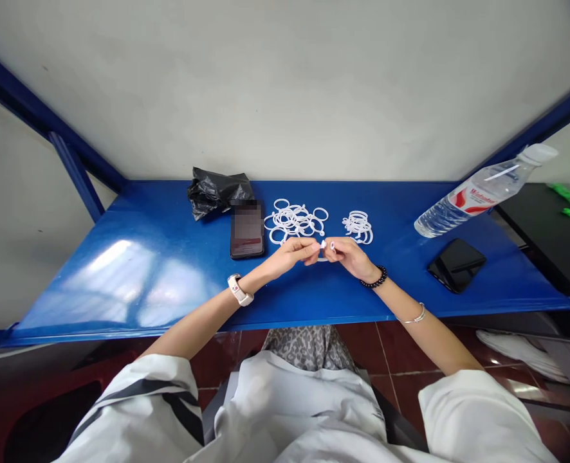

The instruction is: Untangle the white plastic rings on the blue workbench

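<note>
My left hand [298, 251] and my right hand [351, 254] meet above the near middle of the blue table, fingertips pinched together. Between them they grip a white plastic ring [322, 259], its lower curve showing below the fingers. Small white ends stick out at the fingertips; most of the ring is hidden. Just beyond my left hand lies a loose pile of similar white rings [294, 220] with small eyelets. A smaller heap of white rings [358, 226] sits behind my right hand.
A phone with a lit screen [248, 247] lies left of the pile, before a crumpled black plastic bag [217, 191]. At right are a water bottle [473, 198] and a dark phone [457, 265]. The blue table [135, 283] backs onto a pale wall, with blue frame bars at both sides.
</note>
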`<state>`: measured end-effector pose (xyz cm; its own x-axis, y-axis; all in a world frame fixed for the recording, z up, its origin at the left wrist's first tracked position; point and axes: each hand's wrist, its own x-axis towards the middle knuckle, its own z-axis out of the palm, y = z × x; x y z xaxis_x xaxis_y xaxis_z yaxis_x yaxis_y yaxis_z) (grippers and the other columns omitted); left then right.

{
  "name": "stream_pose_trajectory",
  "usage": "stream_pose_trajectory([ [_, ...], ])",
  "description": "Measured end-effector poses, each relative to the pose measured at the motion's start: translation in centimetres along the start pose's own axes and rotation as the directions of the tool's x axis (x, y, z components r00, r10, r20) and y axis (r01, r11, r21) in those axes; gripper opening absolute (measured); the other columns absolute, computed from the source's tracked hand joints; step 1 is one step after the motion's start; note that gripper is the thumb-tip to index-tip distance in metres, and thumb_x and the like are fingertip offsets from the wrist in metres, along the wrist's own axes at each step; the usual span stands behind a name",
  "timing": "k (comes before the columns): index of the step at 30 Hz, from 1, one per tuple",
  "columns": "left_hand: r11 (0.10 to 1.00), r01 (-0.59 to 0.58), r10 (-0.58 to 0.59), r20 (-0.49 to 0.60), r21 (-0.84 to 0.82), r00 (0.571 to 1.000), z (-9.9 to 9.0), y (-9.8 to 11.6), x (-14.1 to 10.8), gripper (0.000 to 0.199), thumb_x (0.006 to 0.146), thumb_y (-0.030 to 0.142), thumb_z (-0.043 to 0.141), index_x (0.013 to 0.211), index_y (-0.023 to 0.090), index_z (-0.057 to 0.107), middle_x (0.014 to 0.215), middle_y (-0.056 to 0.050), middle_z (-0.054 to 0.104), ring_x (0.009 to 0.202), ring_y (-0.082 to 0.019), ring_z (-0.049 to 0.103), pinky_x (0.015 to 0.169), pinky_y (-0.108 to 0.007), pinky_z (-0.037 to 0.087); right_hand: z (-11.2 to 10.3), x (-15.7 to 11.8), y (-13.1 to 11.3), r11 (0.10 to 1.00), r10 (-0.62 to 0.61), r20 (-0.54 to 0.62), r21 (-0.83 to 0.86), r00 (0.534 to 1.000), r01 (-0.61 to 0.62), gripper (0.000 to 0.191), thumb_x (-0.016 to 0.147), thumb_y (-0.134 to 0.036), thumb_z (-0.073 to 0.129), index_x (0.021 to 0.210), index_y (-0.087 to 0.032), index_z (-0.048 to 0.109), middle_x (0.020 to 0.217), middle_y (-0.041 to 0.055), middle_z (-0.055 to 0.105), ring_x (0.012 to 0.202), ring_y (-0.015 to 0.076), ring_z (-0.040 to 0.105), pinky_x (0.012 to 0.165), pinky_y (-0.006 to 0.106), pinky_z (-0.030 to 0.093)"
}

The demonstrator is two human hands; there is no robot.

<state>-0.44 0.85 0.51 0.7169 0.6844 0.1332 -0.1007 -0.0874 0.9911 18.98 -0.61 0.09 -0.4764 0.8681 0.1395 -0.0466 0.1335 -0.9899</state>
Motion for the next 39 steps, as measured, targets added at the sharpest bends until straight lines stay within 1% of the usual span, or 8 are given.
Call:
stream_pose_trajectory([
  [5,0.850,-0.075,0.185,-0.163,0.521,0.969,-0.7,-0.1,-0.1,0.032,0.100,0.040,0.042,0.108,0.016,0.062,0.115,-0.012,0.062,0.088,-0.017,0.059,0.076,-0.030,0.049,-1.1,-0.1,-1.0,0.891,-0.164,-0.224,-0.452,0.961,0.047,0.042,0.098,-0.050,0.046,0.072,-0.020,0.060,0.071,0.0017,0.059,0.064,0.0146,0.048,0.063,0.029,0.039],
  [9,0.359,0.060,0.213,-0.144,0.932,0.966,-0.8,-0.7,-0.2,0.026,0.101,0.026,0.040,0.100,0.014,0.063,0.106,-0.015,0.063,0.098,-0.025,0.059,0.083,-0.037,0.049,-3.2,-0.3,-1.1,0.616,-0.384,-0.358,-0.786,0.851,-0.052,0.031,0.099,-0.035,0.046,0.075,-0.020,0.060,0.076,0.0038,0.063,0.066,0.0165,0.053,0.067,0.030,0.040],
  [13,0.033,0.116,0.073,-0.118,0.993,0.990,-0.7,-1.1,-0.1,0.021,0.098,0.028,0.051,0.092,0.012,0.063,0.096,-0.016,0.064,0.102,-0.031,0.058,0.084,-0.042,0.048,-5.8,-0.6,-0.5,0.382,-0.406,-0.417,-0.886,0.813,-0.264,0.023,0.095,-0.024,0.045,0.086,-0.018,0.066,0.088,0.0096,0.068,0.074,0.0210,0.058,0.069,0.032,0.041],
  [17,-0.046,0.122,0.018,-0.121,0.991,0.992,-0.8,-1.2,0.0,0.017,0.097,0.023,0.053,0.094,0.010,0.062,0.096,-0.017,0.065,0.103,-0.031,0.058,0.084,-0.041,0.047,-6.9,-0.8,0.2,0.280,-0.319,-0.423,-0.897,0.848,-0.342,0.028,0.095,-0.023,0.043,0.086,-0.017,0.069,0.090,0.0109,0.069,0.071,0.0214,0.058,0.063,0.031,0.038],
  [21,0.013,0.133,0.027,-0.133,0.991,0.991,-0.9,-1.1,0.0,0.014,0.096,0.014,0.048,0.090,0.012,0.061,0.093,-0.014,0.065,0.099,-0.029,0.058,0.081,-0.038,0.046,-6.6,-0.9,0.2,0.250,-0.289,-0.418,-0.901,0.861,-0.354,0.028,0.095,-0.025,0.045,0.086,-0.018,0.071,0.088,0.0096,0.068,0.066,0.0197,0.057,0.058,0.030,0.035],
  [24,0.159,0.139,0.070,-0.151,0.978,0.986,-0.8,-0.9,-0.1,0.018,0.095,0.011,0.043,0.084,0.014,0.058,0.088,-0.012,0.064,0.092,-0.026,0.058,0.077,-0.036,0.045,-6.1,-0.8,-0.3,0.299,-0.295,-0.419,-0.894,0.859,-0.334,0.026,0.095,-0.024,0.047,0.089,-0.017,0.071,0.091,0.0097,0.068,0.066,0.0185,0.056,0.061,0.030,0.037],
  [32,0.861,0.021,0.058,-0.139,0.508,0.989,-0.3,0.3,-0.2,0.017,0.095,0.032,0.049,0.090,0.017,0.056,0.086,-0.004,0.067,0.075,-0.015,0.059,0.071,-0.027,0.046,-3.5,-0.4,-1.2,0.794,-0.085,-0.085,-0.608,0.993,0.016,0.026,0.095,-0.040,0.053,0.102,-0.019,0.068,0.113,0.0100,0.066,0.074,0.0158,0.062,0.069,0.030,0.049],
  [39,0.953,0.123,-0.119,-0.031,0.277,0.992,0.1,0.5,-0.4,0.043,0.093,0.055,0.051,0.083,0.015,0.059,0.079,-0.003,0.064,0.066,-0.011,0.053,0.063,-0.024,0.042,-1.6,-0.3,-0.6,0.904,0.116,0.122,-0.425,0.986,-0.053,0.040,0.092,-0.056,0.057,0.082,-0.018,0.061,0.070,0.0003,0.061,0.058,0.0127,0.051,0.059,0.026,0.042],
])
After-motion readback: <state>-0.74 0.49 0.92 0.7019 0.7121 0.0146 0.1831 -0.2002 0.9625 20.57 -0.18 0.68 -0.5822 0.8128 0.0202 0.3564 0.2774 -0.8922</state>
